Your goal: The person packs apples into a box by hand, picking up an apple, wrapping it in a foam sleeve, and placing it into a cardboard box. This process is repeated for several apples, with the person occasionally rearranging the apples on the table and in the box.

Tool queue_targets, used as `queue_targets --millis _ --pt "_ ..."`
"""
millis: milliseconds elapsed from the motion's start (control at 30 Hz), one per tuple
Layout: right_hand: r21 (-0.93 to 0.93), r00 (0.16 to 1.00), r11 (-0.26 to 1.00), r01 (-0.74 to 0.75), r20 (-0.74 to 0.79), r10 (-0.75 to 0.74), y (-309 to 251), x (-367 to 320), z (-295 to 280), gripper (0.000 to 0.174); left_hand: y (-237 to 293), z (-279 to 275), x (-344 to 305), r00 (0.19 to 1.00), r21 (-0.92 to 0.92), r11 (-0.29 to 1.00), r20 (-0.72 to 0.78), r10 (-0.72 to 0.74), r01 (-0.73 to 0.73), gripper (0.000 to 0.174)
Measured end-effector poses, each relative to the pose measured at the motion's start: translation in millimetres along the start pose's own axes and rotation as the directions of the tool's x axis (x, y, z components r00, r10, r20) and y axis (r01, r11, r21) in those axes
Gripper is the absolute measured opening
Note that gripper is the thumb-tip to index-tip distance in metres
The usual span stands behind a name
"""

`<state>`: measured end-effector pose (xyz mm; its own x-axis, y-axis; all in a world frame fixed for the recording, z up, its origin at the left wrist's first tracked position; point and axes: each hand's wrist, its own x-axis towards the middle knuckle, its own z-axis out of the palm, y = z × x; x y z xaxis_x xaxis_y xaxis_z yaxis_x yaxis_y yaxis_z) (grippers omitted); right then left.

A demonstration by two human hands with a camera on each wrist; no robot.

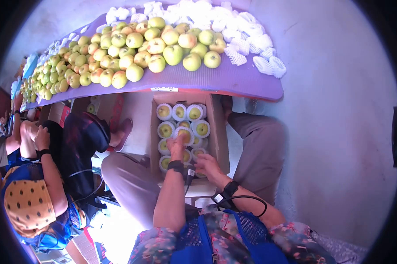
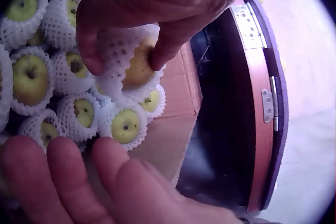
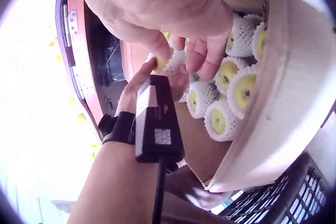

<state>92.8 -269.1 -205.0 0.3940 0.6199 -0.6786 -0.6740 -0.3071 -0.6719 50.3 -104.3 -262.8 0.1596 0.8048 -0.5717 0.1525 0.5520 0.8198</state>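
Note:
My left hand (image 1: pixel 177 147) holds an apple (image 2: pixel 139 69) wrapped in a white foam net (image 2: pixel 115 50), thumb on one side and fingers on the other. It is over the cardboard box (image 1: pixel 217 136), above other netted apples (image 2: pixel 31 77). My right hand (image 1: pixel 208 167) is at the near right part of the box, its fingers loosely bent and holding nothing. In the left wrist view the fingertips (image 2: pixel 113 153) of the right hand show below the held apple. The right wrist view has both hands close together, the left hand partly behind the camera box on its wrist.
Beyond the box, a table with a purple mat (image 1: pixel 233 83) bears a large heap of bare apples (image 1: pixel 132 42) and a pile of white foam nets (image 1: pixel 247 39). Another person (image 1: pixel 35 193) sits at the left. A black plastic crate (image 3: pixel 283 198) stands beside the box.

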Motion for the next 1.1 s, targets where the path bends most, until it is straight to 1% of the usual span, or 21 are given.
queue_targets --millis 67,100,200,300,400,500,567,600,700,800,900,1000,1067,1100 --pt "0.042 1.0 0.999 -0.019 -0.019 0.019 2.7 7.1 0.4 0.044 -5.0 5.0 7.6 1.0 -0.029 1.0 0.015 -0.004 0.004 0.078" --pt "0.057 1.0 0.998 -0.008 0.003 0.007 1.3 9.3 1.7 0.042 -6.8 7.1 13.7 1.0 -0.043 0.999 0.023 -0.003 0.004 0.083" --pt "0.092 0.999 0.996 0.013 0.035 -0.016 -1.8 13.6 6.2 0.037 -10.5 11.3 30.1 1.0 0.076 0.997 0.013 -0.018 0.017 0.087" --pt "0.088 0.999 0.996 0.023 0.034 -0.026 -3.3 18.4 10.0 0.034 -17.8 19.2 38.0 0.999 0.089 0.995 0.023 0.031 -0.033 0.089" --pt "0.084 0.999 0.996 0.024 0.023 -0.026 -7.1 17.2 9.5 0.034 -27.3 26.8 51.0 0.998 0.208 0.977 -0.031 0.06 -0.052 0.09" --pt "0.073 0.999 0.996 0.046 0.013 -0.047 -8.2 21.3 8.1 0.033 -46.9 33.1 75.2 0.993 0.2 0.977 -0.068 0.092 -0.077 0.089" --pt "0.075 0.998 0.995 0.067 -0.01 -0.066 -7.7 22.9 9.4 0.032 -61.0 35.7 90.7 0.989 0.246 0.965 -0.089 0.114 -0.089 0.088" --pt "0.057 0.998 0.997 0.059 -0.012 -0.058 -8.4 22.5 9.8 0.032 -57.3 36.7 89.0 0.988 0.271 0.958 -0.097 0.122 -0.092 0.087" --pt "0.012 0.999 0.999 0.05 -0.017 -0.05 -6.8 24.2 6.3 0.033 -52.4 35.9 84.7 0.998 0.194 0.979 -0.023 0.064 -0.058 0.09" --pt "-0.008 0.998 0.999 0.054 -0.024 -0.054 -3.7 27.2 6.1 0.033 -55.9 40.6 90.3 0.995 0.184 0.983 -0.095 0.033 -0.015 0.088" --pt "-0.01 0.999 0.999 0.036 -0.03 -0.037 -2.9 27.1 6.4 0.033 -24.9 43.3 70.9 0.985 0.004 0.985 -0.002 -0.171 0.171 0.081" --pt "0.017 0.999 1.0 0.023 -0.039 -0.022 -2.6 30.1 6.4 0.032 -22.0 42.9 70.3 0.987 -0.124 0.98 0.056 -0.151 0.157 0.074" --pt "0.023 0.998 1.0 0.018 -0.06 -0.017 -5.2 29.9 7.1 0.031 -22.0 43.2 67.7 0.988 -0.153 0.976 0.039 -0.15 0.155 0.07" --pt "-0.011 0.996 0.998 0.061 -0.07 -0.061 -6.4 30.8 6.8 0.03 -25.0 43.9 67.7 0.988 -0.165 0.974 0.03 -0.15 0.153 0.068"
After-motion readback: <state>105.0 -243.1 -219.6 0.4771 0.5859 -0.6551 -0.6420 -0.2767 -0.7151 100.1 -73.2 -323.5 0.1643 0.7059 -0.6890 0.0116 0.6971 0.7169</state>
